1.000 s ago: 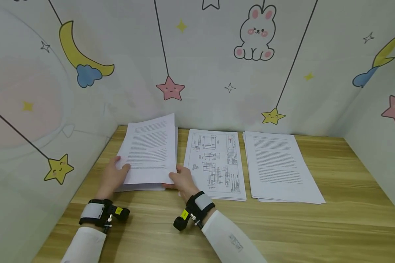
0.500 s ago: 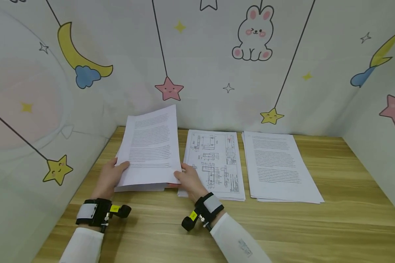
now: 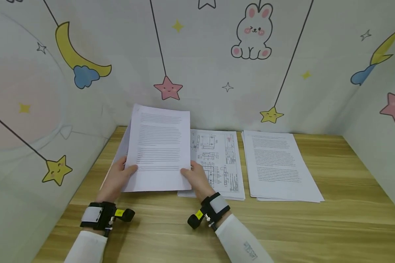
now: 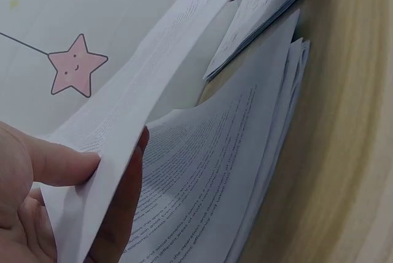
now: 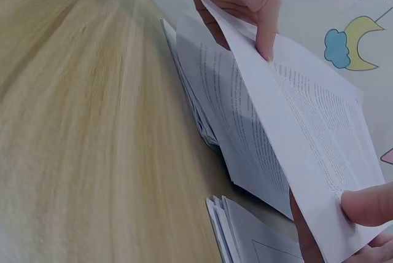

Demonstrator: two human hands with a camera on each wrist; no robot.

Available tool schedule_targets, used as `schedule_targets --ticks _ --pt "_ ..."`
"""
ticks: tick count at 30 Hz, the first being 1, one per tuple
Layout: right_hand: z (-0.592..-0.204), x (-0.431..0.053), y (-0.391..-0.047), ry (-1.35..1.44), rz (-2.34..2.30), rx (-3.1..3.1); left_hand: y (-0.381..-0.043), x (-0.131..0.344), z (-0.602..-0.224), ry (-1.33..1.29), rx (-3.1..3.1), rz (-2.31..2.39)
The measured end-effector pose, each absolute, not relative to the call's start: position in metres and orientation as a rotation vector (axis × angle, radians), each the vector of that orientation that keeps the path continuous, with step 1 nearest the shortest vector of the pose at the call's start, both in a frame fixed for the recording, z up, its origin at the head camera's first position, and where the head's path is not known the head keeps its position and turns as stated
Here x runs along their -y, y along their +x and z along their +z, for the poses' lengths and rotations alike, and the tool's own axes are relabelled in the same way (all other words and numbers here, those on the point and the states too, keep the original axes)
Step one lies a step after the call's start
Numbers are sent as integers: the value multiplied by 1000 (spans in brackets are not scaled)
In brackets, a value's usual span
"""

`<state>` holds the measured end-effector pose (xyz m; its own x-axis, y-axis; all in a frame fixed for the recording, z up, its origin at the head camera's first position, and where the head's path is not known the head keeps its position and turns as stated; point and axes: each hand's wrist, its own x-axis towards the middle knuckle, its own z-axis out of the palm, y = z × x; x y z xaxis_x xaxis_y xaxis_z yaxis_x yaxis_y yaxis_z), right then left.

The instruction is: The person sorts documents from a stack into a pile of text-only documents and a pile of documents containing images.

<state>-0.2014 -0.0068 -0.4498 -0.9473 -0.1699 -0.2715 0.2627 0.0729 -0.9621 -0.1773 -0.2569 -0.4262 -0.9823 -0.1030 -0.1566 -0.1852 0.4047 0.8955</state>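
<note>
The paper (image 3: 161,153) is lifted off the desk (image 3: 283,233) and tilted up, held above the left pile (image 4: 202,164); from here it hides part of the drawings (image 3: 228,164). One sheet or a few, I can't tell. The left grip (image 3: 116,179) is closed on its left edge, thumb on the front and fingers behind; the right grip (image 3: 199,179) pinches the lower right edge, its thumb also in front. Holding both edges low probably leaves the print uncovered and stops something so floppy from folding. It looks white and thin, covered in lines of type too small to read, with a blank band along the bottom and a gentle bend. Below, the left pile's pages curl a little; the drawings lie to its right, and a typed pile (image 3: 276,168) beyond, spaced apart presumably so they don't mix.
</note>
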Motion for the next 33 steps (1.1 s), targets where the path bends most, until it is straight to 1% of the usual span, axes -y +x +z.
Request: schedule_targets --ticks 4,14,17,20,26,31,33 --pt "-449 4 -202 128 -1990 -2025 -179 255 -425 -237 -2581 1636" --pt "-451 -2 -202 117 -2013 -2010 -182 262 -419 -394 -2683 1673" --pt "-453 -2 -202 121 -2006 -2012 -190 276 -433 -420 -2697 1751" --pt "-453 -3 -202 126 -2005 -2005 -200 291 -448 -507 -2715 1809" --pt "-451 -3 -203 132 -1997 -1996 -212 315 -460 -622 -2722 1816" --pt "-449 -2 -204 126 -1992 -1991 -229 338 -485 -549 -2713 1678" --pt "-449 -1 -205 127 -1992 -1986 -231 340 -488 -499 -2687 1638"
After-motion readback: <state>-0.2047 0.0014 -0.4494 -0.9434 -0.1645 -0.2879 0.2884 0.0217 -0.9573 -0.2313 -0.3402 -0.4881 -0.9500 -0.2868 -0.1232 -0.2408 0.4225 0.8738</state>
